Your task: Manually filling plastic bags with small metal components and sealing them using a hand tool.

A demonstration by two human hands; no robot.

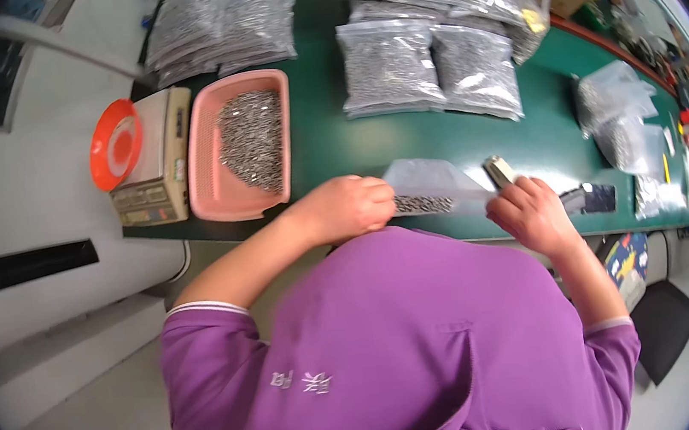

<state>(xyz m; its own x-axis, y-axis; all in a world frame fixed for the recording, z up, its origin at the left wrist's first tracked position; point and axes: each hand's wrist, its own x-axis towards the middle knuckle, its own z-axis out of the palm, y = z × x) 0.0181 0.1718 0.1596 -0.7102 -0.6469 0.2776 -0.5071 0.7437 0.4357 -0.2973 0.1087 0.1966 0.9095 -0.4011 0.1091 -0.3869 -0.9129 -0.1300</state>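
left hand [354, 205] and right hand [534, 214] grip opposite ends of a clear bag [427, 174] with small metal pieces [423, 204] in it, right there at the green tabletop's [321, 145] near edge.

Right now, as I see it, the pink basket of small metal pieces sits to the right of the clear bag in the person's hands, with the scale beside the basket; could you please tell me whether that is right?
Not quite: the head view shows the pink basket of small metal pieces to the left of the clear bag in the person's left hand and right hand, with the scale beside the basket.
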